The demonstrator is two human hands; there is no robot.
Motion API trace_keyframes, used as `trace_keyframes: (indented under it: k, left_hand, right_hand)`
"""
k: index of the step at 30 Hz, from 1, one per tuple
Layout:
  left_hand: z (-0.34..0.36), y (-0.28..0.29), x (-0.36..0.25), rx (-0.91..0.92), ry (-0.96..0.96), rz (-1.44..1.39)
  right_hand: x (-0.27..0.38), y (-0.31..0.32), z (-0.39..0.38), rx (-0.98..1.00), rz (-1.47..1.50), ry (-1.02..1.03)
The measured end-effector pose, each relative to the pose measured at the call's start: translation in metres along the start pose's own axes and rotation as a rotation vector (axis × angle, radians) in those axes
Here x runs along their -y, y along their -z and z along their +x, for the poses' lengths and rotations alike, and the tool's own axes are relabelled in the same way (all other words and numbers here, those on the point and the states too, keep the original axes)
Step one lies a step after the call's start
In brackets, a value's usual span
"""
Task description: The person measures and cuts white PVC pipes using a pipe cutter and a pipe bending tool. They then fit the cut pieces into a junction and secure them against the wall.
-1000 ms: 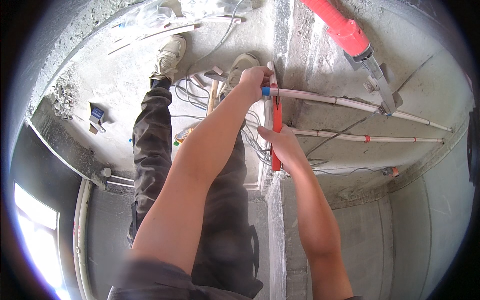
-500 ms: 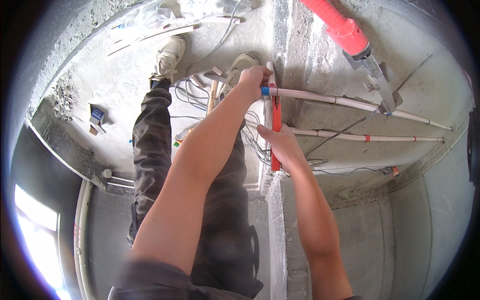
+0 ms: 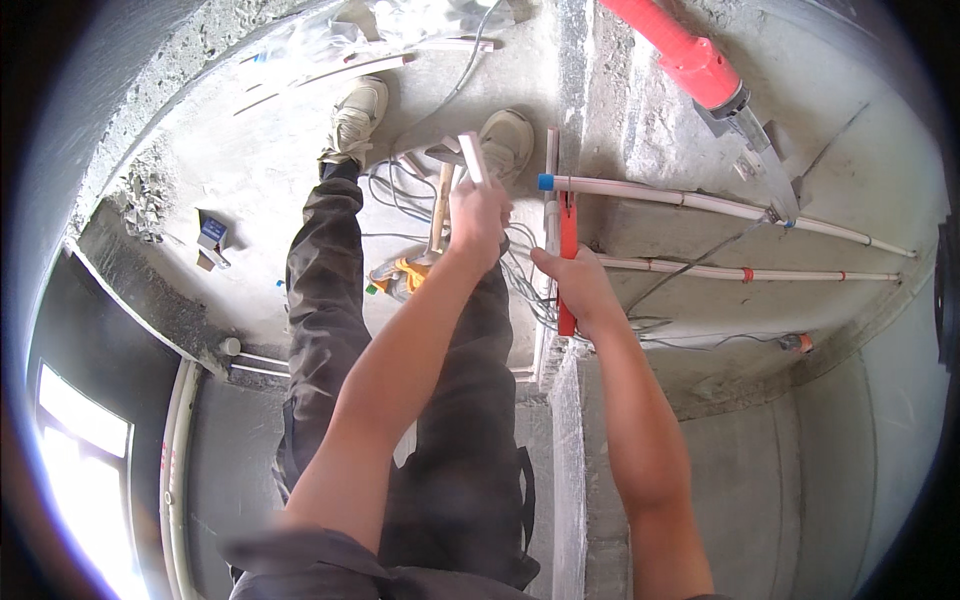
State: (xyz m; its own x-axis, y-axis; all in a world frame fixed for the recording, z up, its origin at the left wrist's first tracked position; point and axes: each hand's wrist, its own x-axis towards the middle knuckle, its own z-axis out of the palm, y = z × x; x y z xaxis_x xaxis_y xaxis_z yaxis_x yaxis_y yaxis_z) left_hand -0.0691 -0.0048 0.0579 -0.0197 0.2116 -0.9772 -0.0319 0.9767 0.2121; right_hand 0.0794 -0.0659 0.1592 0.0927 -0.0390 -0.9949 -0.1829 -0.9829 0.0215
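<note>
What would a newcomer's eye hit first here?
Probably the big red-bodied tool at the picture's upper right. Then the slim red tool in the right hand, near a white pipe's blue end, and the short white piece in the left hand. The bright window glares at lower left.

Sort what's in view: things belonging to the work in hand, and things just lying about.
In use, it seems:
Short white pipe, in the left hand
Red-handled tool, in the right hand
Blue-ended long pipe, by that tool's upper end

Apparently just lying about:
Large red power tool
Blue box
Clear plastic bags
Wooden-handled tool
</note>
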Motion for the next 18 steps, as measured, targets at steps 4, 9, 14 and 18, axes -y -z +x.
trace_keyframes:
  k: [4,9,14,18]
  left_hand:
    - [-0.030,-0.028,-0.012,0.091,0.043,-0.044]
    - [-0.015,-0.041,-0.007,0.232,0.005,-0.063]
    - [-0.008,-0.048,-0.009,0.185,-0.017,-0.038]
    - [-0.013,-0.047,-0.011,0.170,-0.032,0.023]
  right_hand:
    - [-0.001,0.002,0.007,0.008,-0.039,0.133]
    - [0.013,0.004,0.006,0.061,0.011,0.150]
    - [0.005,0.004,0.011,-0.009,-0.066,0.034]
    - [0.005,0.009,0.011,0.057,-0.042,0.034]
